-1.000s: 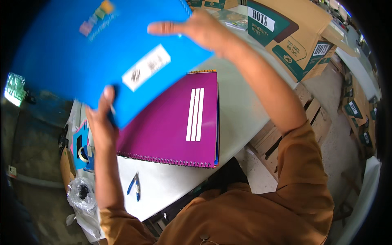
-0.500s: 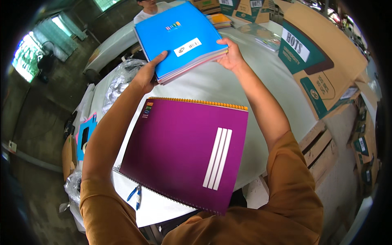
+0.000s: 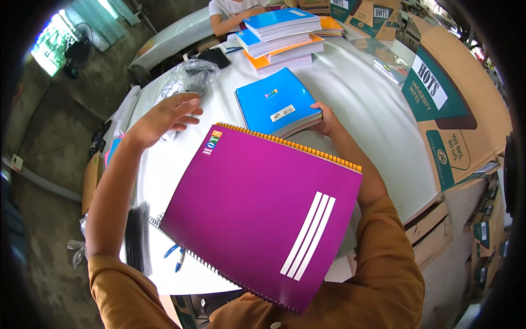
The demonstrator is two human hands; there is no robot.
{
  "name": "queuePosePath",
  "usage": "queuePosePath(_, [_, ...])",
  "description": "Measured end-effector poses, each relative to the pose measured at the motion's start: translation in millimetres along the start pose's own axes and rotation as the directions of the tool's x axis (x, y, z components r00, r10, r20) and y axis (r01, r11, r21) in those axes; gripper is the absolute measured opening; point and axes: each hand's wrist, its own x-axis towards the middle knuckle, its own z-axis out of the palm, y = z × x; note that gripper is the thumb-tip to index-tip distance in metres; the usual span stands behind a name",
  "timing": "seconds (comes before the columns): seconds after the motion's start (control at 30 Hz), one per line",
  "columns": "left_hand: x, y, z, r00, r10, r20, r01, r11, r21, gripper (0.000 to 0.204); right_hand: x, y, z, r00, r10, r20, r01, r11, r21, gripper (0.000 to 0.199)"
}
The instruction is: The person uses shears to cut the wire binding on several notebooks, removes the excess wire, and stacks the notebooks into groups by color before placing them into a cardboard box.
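My right hand (image 3: 327, 119) grips the right edge of a small stack of blue notebooks (image 3: 268, 112), thumb on the top cover. Off to the left, my left hand (image 3: 170, 118) is raised and holds nothing, its fingers apart. Between my forearms, close to me, lies a large purple notebook (image 3: 252, 203) with three white label lines. Black wire coil runs along its near left edge, and orange coil shows along its far edge. What lies under it is hidden. Beyond the blue notebooks rises a tall pile of blue and orange notebooks (image 3: 285, 41).
Black binding coils (image 3: 138, 238) and a blue-handled tool (image 3: 178, 257) lie left of the purple notebook. Crumpled clear plastic (image 3: 192, 77) sits on the white-covered table (image 3: 383, 148). A large open carton (image 3: 466, 98) stands at right. Across the table is another person (image 3: 227, 16).
Both hands held blue notebooks higher and farther off. Now my left hand is free and to the left; my right is lower, on blue notebooks. The tall pile behind has come into view.
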Motion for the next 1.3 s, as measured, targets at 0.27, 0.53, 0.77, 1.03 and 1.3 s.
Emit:
queuePosePath(0.27, [-158, -22, 26, 0.914, 0.291, -0.282, -0.292, 0.956, 0.038, 0.06, -33, -40, 18, 0.98, -0.165, -0.113, 0.015, 0.625, -0.781, 0.051])
queuePosePath(0.53, [-234, -220, 94, 0.717, 0.09, -0.691, 0.28, 0.87, 0.405, 0.056, -224, -99, 232, 0.819, -0.287, 0.496, 0.512, -0.022, -0.859, 0.057])
queuePosePath(0.77, [-264, -280, 187, 0.689, 0.029, -0.724, 0.394, 0.823, 0.408, 0.05, -243, 45, 424, 0.769, 0.088, 0.633, 0.584, -0.497, -0.641, 0.066])
queuePosePath(1.03, [-259, -166, 190, 0.995, -0.01, -0.096, -0.096, -0.213, -0.972, 0.054, -151, 118, 454, 0.893, 0.422, 0.159, 0.443, -0.756, -0.481, 0.038])
queuePosePath(1.3, [-233, -131, 185, 0.917, 0.399, 0.019, 0.214, -0.45, -0.867, 0.058, -147, 114, 454, 0.908, 0.39, 0.151, 0.373, -0.592, -0.714, 0.018])
